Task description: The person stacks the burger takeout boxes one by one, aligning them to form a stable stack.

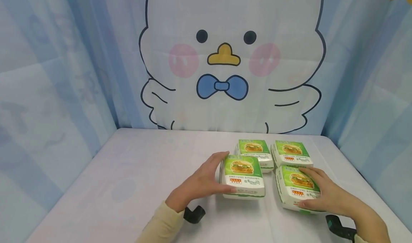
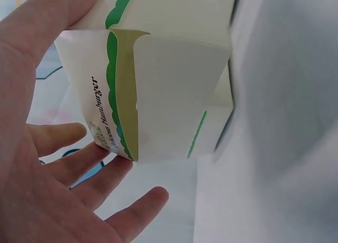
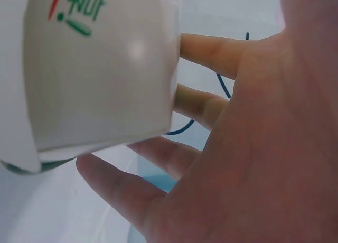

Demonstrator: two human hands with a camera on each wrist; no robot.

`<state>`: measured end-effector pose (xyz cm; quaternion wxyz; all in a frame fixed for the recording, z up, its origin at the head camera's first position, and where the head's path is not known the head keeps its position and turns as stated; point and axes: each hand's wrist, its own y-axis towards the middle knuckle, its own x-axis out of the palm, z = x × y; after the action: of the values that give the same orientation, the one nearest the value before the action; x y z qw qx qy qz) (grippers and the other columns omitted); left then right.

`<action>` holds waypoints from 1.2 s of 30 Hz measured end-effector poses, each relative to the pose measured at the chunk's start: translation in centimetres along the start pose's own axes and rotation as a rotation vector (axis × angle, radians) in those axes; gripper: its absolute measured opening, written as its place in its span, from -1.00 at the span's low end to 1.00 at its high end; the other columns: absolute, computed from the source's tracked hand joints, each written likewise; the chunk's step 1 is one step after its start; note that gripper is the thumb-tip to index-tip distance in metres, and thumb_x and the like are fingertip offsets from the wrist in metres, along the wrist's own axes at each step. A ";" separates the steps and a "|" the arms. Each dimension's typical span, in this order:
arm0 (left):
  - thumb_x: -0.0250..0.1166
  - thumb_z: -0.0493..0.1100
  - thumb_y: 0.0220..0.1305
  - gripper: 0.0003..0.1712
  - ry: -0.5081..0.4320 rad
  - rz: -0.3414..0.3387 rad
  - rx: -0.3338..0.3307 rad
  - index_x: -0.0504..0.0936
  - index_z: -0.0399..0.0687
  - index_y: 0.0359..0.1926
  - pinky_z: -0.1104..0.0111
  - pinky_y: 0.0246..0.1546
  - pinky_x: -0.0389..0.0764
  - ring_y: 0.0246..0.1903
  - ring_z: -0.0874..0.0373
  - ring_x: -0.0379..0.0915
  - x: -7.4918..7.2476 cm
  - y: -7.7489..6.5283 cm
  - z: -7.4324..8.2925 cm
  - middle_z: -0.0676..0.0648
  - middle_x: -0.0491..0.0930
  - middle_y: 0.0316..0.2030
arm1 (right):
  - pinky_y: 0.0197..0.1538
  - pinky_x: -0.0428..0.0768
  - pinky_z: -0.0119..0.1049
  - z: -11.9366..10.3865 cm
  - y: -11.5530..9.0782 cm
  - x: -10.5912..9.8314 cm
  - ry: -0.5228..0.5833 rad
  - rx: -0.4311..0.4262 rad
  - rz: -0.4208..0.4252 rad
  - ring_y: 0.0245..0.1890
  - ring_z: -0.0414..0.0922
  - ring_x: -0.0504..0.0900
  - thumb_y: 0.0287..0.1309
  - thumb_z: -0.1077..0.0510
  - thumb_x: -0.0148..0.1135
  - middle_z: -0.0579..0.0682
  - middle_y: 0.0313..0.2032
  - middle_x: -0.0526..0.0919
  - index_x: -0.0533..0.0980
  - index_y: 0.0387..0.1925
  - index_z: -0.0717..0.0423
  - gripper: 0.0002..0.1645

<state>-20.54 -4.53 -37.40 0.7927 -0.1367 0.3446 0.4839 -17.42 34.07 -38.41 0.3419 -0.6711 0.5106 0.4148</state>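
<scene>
Green-topped, the near left box [image 1: 243, 178] is clamped in the fingers of the left hand [image 1: 204, 180], the near right box [image 1: 294, 185] in those of the right hand [image 1: 331, 196], toward the right of the desk [image 1: 128, 185]; two similar boxes [image 1: 293, 154] lie just beyond.

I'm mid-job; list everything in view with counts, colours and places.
Front-left burger box: 1, green-white, near row
Front-right burger box: 1, green-white, near row
Rear-left burger box: 1, green-white, far row
Rear-right burger box: 1, green-white, far row
Table: 1, white, beneath boxes
Curtains: count unclear, blue-white, behind and beside table
Cartoon bird: 1, white, printed on curtains
Wrist attachments: 2, black, by wrists
Sleeves: 2, cream, on forearms
Left hand: 1, bare, gripping front-left box
Right hand: 1, bare, gripping front-right box
</scene>
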 end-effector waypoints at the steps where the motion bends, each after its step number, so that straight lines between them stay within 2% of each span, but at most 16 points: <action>1: 0.53 0.30 -0.07 0.24 -0.007 0.000 0.003 0.02 0.26 0.54 0.00 0.42 0.29 0.46 0.11 0.12 -0.1 0.0 0.0 0.10 0.10 0.50 | -0.11 0.52 0.17 0.0 0.0 -0.1 -0.002 0.006 -0.001 0.08 0.26 0.39 -0.06 -0.19 0.47 0.41 0.32 0.10 0.10 0.46 0.20 0.19; 9: 0.52 0.33 -0.08 0.23 0.002 0.015 0.000 0.04 0.29 0.53 -0.01 0.41 0.30 0.45 0.12 0.13 -0.6 -0.3 -0.4 0.12 0.10 0.50 | -0.11 0.53 0.14 -0.5 -0.3 -0.4 -0.013 0.033 -0.009 0.06 0.24 0.41 -0.02 -0.22 0.44 0.40 0.32 0.11 0.10 0.46 0.20 0.17; 24: 0.54 0.32 -0.10 0.25 0.039 -0.006 -0.106 0.09 0.15 0.53 -0.05 0.39 0.32 0.44 0.02 0.16 -2.7 -1.2 -2.8 -0.01 0.19 0.47 | -0.15 0.55 0.10 -1.2 -0.2 -1.0 -0.005 0.035 -0.011 0.06 0.22 0.39 0.00 -0.28 0.41 0.38 0.36 0.04 0.06 0.49 0.09 0.19; 31: 0.58 0.25 -0.13 0.29 0.004 -0.073 -0.124 0.06 0.13 0.54 -0.05 0.40 0.30 0.44 -0.02 0.16 -2.6 -1.1 -3.4 -0.02 0.18 0.48 | -0.18 0.60 0.15 -1.6 -0.2 -1.3 -0.005 0.044 -0.012 0.07 0.24 0.38 0.00 -0.30 0.40 0.37 0.36 0.05 0.06 0.49 0.06 0.17; 36: 0.59 0.21 -0.12 0.30 -0.001 -0.125 -0.111 0.03 0.15 0.55 -0.03 0.40 0.30 0.45 -0.02 0.14 -2.3 -0.9 -3.8 -0.03 0.14 0.48 | -0.20 0.60 0.05 -2.0 -0.4 -1.3 0.012 0.051 -0.016 0.05 0.23 0.39 0.04 -0.28 0.39 0.39 0.37 0.03 0.03 0.50 0.07 0.17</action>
<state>-21.95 -8.59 -38.70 0.8127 -0.2014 0.3078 0.4520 -16.77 33.00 -36.35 0.3591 -0.6686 0.5179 0.3947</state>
